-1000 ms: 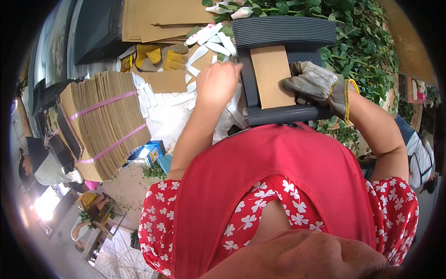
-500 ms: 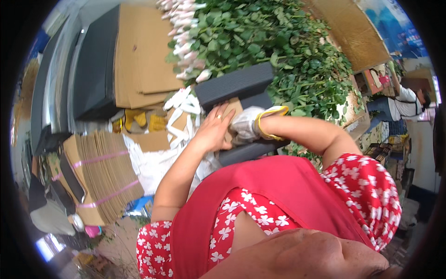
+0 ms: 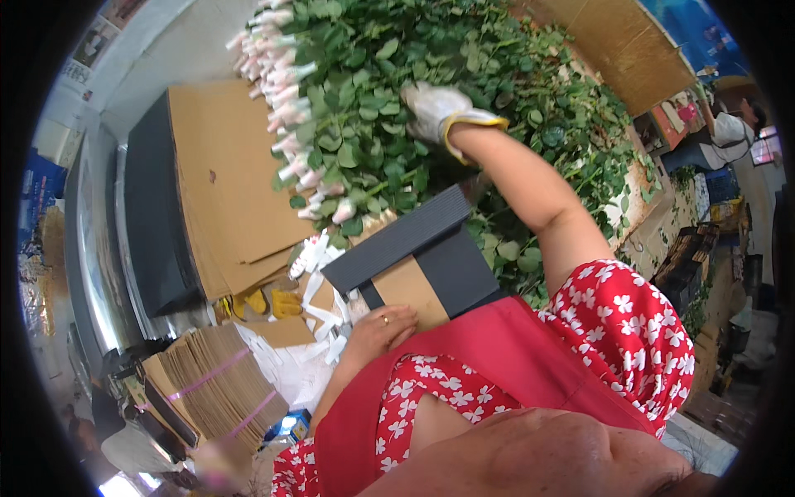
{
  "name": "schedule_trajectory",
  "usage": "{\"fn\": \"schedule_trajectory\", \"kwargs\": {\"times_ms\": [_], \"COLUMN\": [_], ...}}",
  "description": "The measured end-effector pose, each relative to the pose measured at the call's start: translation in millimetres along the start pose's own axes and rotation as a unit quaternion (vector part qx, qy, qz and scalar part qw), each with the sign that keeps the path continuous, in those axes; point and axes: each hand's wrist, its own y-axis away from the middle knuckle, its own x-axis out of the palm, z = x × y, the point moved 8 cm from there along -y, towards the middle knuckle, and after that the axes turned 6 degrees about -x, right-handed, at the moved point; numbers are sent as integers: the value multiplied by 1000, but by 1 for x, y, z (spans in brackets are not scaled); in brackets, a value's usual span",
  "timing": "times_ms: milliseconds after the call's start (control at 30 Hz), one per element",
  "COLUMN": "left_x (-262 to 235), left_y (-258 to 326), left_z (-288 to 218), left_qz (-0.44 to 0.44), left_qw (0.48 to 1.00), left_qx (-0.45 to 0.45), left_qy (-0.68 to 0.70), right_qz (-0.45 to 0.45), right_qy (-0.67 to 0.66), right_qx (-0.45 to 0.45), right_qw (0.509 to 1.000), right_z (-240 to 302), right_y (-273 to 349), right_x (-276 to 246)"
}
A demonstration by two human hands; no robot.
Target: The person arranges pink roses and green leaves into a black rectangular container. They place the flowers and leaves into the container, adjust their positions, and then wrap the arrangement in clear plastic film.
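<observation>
Bare left grip [image 3: 386,325] rests on the cardboard strip [image 3: 410,286], already laid across the black corrugated sheet [image 3: 455,269]; I cannot tell if it clamps. Gloved right grip [image 3: 431,114], closure unclear, lies among leafy rose stems [image 3: 513,79], all piled outside the sheet.

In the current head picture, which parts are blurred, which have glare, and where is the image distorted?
Head view: the gloved right hand looks slightly soft; head view, left side: bright reflections streak the shiny silvery surface; head view, outer edges: the scene bends toward a dark, rounded rim.
</observation>
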Motion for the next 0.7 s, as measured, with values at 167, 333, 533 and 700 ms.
{"fn": "schedule_trajectory", "kwargs": {"times_ms": [167, 333, 533, 700], "left_x": [-45, -51, -31, -22], "left_y": [-18, -86, -85, -88], "left_z": [-36, -37, 7, 11], "left_qz": [-127, -133, -41, -10], "left_qw": [977, 938, 919, 920], "left_qx": [105, -1, -123, -137], "left_qy": [-136, -321, -371, -368], "right_qz": [-114, -94, -318, 204], "right_qy": [84, 103, -103, -19], "right_qx": [-117, -58, -142, -66], "right_qw": [983, 989, 932, 976], "right_z": [14, 3, 13, -37], "right_y": [-2, -39, 61, 168], "right_x": [-68, -69, -98, 39]}}
